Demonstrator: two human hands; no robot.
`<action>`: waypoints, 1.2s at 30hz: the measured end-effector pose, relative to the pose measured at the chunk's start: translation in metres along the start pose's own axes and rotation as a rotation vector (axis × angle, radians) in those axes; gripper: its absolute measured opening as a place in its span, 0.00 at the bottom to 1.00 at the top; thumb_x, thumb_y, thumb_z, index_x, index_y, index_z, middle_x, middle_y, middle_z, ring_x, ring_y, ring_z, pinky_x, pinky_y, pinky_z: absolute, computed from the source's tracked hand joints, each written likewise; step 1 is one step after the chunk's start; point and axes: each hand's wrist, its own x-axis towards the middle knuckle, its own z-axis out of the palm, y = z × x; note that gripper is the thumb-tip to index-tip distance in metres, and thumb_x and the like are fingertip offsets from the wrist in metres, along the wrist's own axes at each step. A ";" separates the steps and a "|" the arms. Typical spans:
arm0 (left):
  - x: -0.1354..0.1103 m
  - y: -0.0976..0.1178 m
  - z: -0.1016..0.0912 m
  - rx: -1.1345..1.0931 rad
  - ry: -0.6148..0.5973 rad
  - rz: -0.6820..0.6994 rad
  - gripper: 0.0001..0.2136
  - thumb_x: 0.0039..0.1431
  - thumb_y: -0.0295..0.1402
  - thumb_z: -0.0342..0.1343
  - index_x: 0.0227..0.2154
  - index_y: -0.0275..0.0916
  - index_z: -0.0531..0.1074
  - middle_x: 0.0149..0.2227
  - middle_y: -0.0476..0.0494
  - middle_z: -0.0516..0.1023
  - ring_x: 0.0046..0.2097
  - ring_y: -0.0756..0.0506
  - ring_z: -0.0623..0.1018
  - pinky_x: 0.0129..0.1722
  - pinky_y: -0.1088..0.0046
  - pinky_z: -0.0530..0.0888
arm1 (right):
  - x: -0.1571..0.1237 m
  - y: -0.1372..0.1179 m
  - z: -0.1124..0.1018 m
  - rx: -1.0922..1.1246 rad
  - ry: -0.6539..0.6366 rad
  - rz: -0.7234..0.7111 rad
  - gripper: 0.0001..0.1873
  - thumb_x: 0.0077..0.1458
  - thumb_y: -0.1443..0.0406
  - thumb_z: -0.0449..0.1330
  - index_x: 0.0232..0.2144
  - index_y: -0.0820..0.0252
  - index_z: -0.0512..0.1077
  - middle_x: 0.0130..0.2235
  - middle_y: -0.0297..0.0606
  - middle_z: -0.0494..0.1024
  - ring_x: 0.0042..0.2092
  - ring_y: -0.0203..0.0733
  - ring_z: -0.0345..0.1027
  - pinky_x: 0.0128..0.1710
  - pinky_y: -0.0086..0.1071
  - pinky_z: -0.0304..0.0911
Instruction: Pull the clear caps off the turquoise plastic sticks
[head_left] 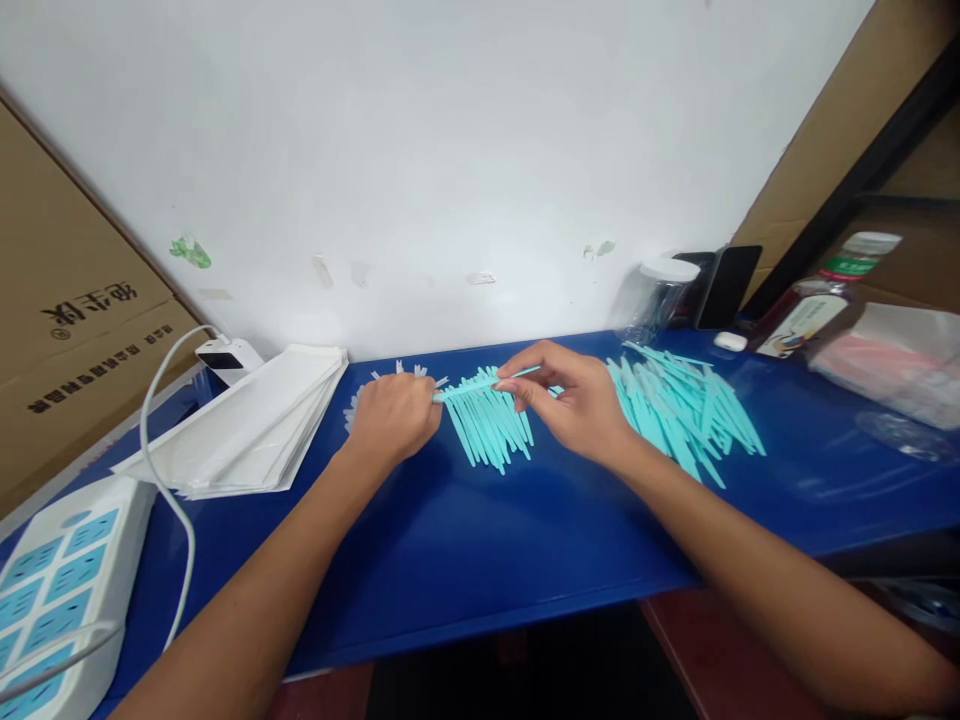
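Note:
A thin turquoise plastic stick (pixel 469 389) is held nearly level between my two hands. My left hand (pixel 396 415) is closed in a fist around its left end. With thumb and fingertips, my right hand (pixel 576 402) pinches it toward the other end. Just below the held stick, a row of similar turquoise sticks (pixel 491 430) lies side by side on the blue table (pixel 480 560). Small translucent pieces (pixel 400 368) lie behind and beside my left hand, which partly hides them. Right of my right hand spreads a looser pile of turquoise sticks (pixel 686 405).
At left are white paper sleeves (pixel 255 430), a power strip (pixel 67 580), a white cable (pixel 154 440) and a small white device (pixel 229 358). A lidded clear jar (pixel 656 300), dark phone-like object (pixel 727 285), bottle (pixel 817 295) and plastic bag (pixel 892 360) stand right. Behind rises a white wall (pixel 450 150).

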 end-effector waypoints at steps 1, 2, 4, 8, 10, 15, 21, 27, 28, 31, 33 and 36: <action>0.000 -0.001 0.000 0.005 0.005 -0.003 0.17 0.66 0.33 0.44 0.35 0.35 0.79 0.37 0.29 0.83 0.42 0.28 0.84 0.36 0.57 0.74 | 0.001 0.000 -0.002 -0.016 -0.004 -0.014 0.08 0.63 0.58 0.68 0.37 0.56 0.78 0.36 0.35 0.82 0.28 0.35 0.75 0.28 0.31 0.68; 0.001 -0.003 0.000 0.009 0.011 -0.007 0.18 0.66 0.33 0.44 0.35 0.35 0.79 0.37 0.29 0.83 0.42 0.28 0.84 0.36 0.57 0.74 | 0.002 0.000 -0.004 -0.030 -0.003 -0.026 0.07 0.63 0.59 0.68 0.37 0.56 0.78 0.36 0.35 0.82 0.28 0.35 0.75 0.28 0.31 0.68; 0.003 -0.008 0.002 0.015 0.022 -0.025 0.19 0.67 0.34 0.43 0.35 0.34 0.80 0.37 0.28 0.83 0.42 0.28 0.84 0.36 0.57 0.74 | 0.004 0.000 -0.009 -0.055 0.019 -0.038 0.06 0.64 0.61 0.67 0.37 0.56 0.78 0.36 0.35 0.82 0.28 0.35 0.76 0.28 0.31 0.68; 0.007 -0.017 0.006 0.010 0.051 -0.069 0.21 0.68 0.33 0.40 0.34 0.34 0.80 0.36 0.28 0.84 0.42 0.29 0.84 0.37 0.57 0.74 | 0.009 0.001 -0.016 -0.058 0.095 -0.014 0.08 0.64 0.59 0.67 0.37 0.57 0.78 0.36 0.35 0.82 0.30 0.36 0.77 0.26 0.29 0.67; 0.007 -0.019 0.007 -0.008 0.072 -0.050 0.21 0.68 0.34 0.40 0.35 0.34 0.81 0.38 0.29 0.84 0.42 0.30 0.83 0.37 0.58 0.73 | 0.010 0.003 -0.016 -0.037 0.086 0.020 0.09 0.64 0.58 0.67 0.37 0.57 0.77 0.36 0.36 0.82 0.31 0.37 0.77 0.25 0.29 0.67; 0.004 -0.014 0.006 -0.060 0.062 0.045 0.19 0.67 0.34 0.42 0.34 0.36 0.80 0.36 0.32 0.83 0.41 0.32 0.83 0.38 0.60 0.71 | 0.010 0.007 -0.013 -0.002 0.058 0.101 0.12 0.64 0.54 0.65 0.38 0.57 0.76 0.35 0.37 0.82 0.31 0.39 0.77 0.26 0.30 0.66; 0.001 -0.006 0.002 -0.110 0.036 0.133 0.17 0.65 0.33 0.44 0.29 0.37 0.78 0.33 0.33 0.81 0.39 0.35 0.81 0.38 0.61 0.70 | 0.009 0.006 -0.010 0.063 0.027 0.119 0.14 0.63 0.53 0.66 0.38 0.57 0.77 0.34 0.37 0.81 0.31 0.38 0.76 0.25 0.30 0.66; 0.001 -0.006 0.002 -0.142 0.004 0.157 0.18 0.68 0.34 0.43 0.32 0.37 0.78 0.35 0.33 0.82 0.39 0.35 0.81 0.39 0.62 0.71 | 0.007 0.004 -0.008 0.082 -0.004 0.110 0.11 0.63 0.56 0.67 0.38 0.57 0.77 0.32 0.35 0.80 0.31 0.38 0.76 0.26 0.31 0.66; 0.001 -0.006 0.003 -0.138 0.002 0.154 0.18 0.69 0.34 0.43 0.32 0.37 0.78 0.35 0.33 0.82 0.40 0.35 0.82 0.39 0.62 0.71 | 0.007 0.005 -0.008 0.076 -0.003 0.110 0.11 0.63 0.56 0.67 0.38 0.57 0.77 0.32 0.35 0.80 0.31 0.38 0.75 0.26 0.31 0.66; 0.002 -0.007 0.004 -0.110 0.004 0.134 0.19 0.70 0.34 0.42 0.33 0.37 0.78 0.36 0.32 0.82 0.42 0.34 0.82 0.41 0.61 0.72 | 0.008 0.006 -0.010 0.061 -0.006 0.113 0.10 0.64 0.57 0.67 0.38 0.57 0.77 0.32 0.35 0.80 0.31 0.38 0.75 0.26 0.31 0.66; 0.003 -0.008 0.005 -0.089 0.010 0.116 0.19 0.70 0.35 0.41 0.34 0.36 0.78 0.37 0.31 0.83 0.42 0.33 0.82 0.41 0.60 0.73 | 0.008 0.007 -0.010 0.052 -0.009 0.115 0.10 0.63 0.57 0.67 0.38 0.57 0.77 0.34 0.36 0.81 0.31 0.38 0.75 0.26 0.31 0.66; 0.003 -0.009 0.005 -0.061 0.010 0.101 0.19 0.69 0.35 0.42 0.35 0.35 0.79 0.38 0.29 0.83 0.42 0.33 0.83 0.42 0.59 0.73 | 0.009 0.009 -0.011 0.046 -0.017 0.112 0.10 0.63 0.57 0.67 0.38 0.57 0.78 0.36 0.38 0.81 0.31 0.38 0.75 0.25 0.31 0.65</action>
